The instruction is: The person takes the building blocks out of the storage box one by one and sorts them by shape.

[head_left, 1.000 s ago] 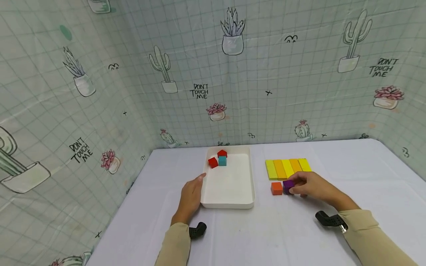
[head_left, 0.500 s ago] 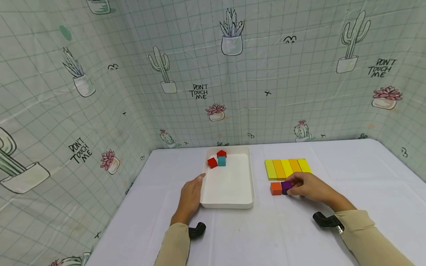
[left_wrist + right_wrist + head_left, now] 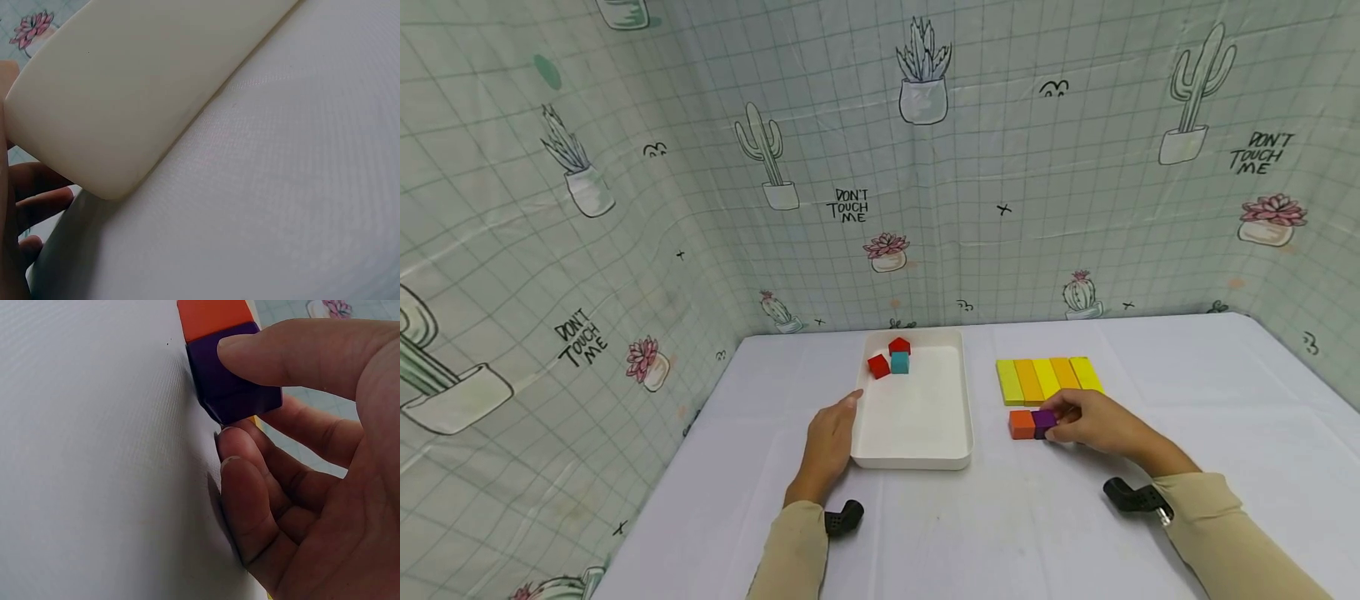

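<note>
My right hand (image 3: pixel 1097 425) pinches a purple cube (image 3: pixel 1042 423) between thumb and fingers. In the right wrist view the thumb presses one face of the purple cube (image 3: pixel 231 369), whose far side meets an orange cube (image 3: pixel 215 317). Both cubes sit on the white cloth; the orange cube (image 3: pixel 1022 425) is on the left. My left hand (image 3: pixel 829 446) rests along the left side of a shallow white tray (image 3: pixel 913 463), its fingers fairly straight. The left wrist view shows a few of its fingers (image 3: pixel 44 206) by the tray's corner (image 3: pixel 106 181), partly hidden.
Inside the tray, toward the back, lie two red blocks (image 3: pixel 878 367) and a teal cube (image 3: pixel 899 362). Yellow and orange bars (image 3: pixel 1033 382) lie side by side behind the two cubes. A patterned cloth wall (image 3: pixel 1000 167) rises behind the table (image 3: pixel 955 533).
My right hand has slid the purple cube slightly left, closing a small gap until it meets the orange cube. The left hand and tray look unmoved.
</note>
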Demonstrator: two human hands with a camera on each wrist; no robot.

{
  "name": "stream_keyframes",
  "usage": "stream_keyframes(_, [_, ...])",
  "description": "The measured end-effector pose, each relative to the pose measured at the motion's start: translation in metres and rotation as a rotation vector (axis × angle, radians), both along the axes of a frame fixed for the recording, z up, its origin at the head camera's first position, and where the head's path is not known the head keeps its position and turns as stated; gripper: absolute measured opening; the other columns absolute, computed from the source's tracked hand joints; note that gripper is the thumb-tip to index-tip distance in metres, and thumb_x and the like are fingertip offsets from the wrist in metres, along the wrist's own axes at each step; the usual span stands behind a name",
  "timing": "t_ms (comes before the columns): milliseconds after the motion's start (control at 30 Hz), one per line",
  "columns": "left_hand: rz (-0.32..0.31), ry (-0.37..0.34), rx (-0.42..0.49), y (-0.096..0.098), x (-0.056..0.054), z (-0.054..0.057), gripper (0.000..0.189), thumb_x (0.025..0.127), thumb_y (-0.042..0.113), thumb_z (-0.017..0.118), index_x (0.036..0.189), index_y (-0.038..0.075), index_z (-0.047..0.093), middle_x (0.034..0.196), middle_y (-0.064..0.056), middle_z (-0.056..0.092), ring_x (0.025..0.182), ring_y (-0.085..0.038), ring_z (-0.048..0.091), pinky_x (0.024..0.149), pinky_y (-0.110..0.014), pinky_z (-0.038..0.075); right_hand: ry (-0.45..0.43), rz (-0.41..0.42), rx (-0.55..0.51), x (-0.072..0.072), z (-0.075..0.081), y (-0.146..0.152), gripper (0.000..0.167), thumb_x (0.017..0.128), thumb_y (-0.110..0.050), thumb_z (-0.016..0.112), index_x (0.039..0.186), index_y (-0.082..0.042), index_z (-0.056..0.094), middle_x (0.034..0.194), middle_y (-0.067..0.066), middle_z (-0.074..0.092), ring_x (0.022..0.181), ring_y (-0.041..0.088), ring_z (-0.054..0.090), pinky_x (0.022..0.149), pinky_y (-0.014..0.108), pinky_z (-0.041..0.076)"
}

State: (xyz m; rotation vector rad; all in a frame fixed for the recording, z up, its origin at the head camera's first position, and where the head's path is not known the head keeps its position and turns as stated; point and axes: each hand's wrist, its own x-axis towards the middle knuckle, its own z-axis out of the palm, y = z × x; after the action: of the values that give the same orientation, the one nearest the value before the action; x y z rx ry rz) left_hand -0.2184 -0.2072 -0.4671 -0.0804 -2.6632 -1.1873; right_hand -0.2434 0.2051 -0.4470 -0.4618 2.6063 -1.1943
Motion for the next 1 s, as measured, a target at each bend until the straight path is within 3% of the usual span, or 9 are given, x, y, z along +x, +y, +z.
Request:
stream_keyframes(367, [0.006,-0.002,-0.003,0.0,-0.002,-0.002,0.059,0.108,0.051,0.028,0.143,0.015,0.058,0.14,-0.01,0.059,0.13,-0.034,0.05,0.111,-0.055,0.035,0.005,0.002,0.028,0.001,0.0,0.0,0.043,0.085,-0.024,0.08,0.119,-0.002,0.065,0.099,0.006,0.063,0.089,0.023,0.056,0.076,0.034,0.051])
stream_keyframes(800, [-0.002,-0.005,0.0,0.001,-0.002,-0.002,0.059,0.108,0.051,0.027,0.143,0.015,0.058,0.141,-0.009,0.058,0.131,-0.034,0.05,0.111,-0.055,0.035,0.018,-0.001,0.024,0.004,-0.001,0.003,0.048,0.087,-0.029,0.079,0.122,-0.001,0.064,0.099,0.006,0.062,0.088,0.022,0.055,0.071,0.031,0.051])
stream_keyframes(1000, [0.005,-0.026,0.009,0.002,0.002,-0.002,0.058,0.108,0.051,0.028,0.143,0.015,0.058,0.141,-0.01,0.058,0.131,-0.035,0.049,0.112,-0.055,0.034,0.016,-0.009,0.026,0.006,0.01,0.008,0.05,0.089,-0.033,0.077,0.124,0.001,0.062,0.099,0.006,0.063,0.083,0.021,0.058,0.069,0.03,0.055])
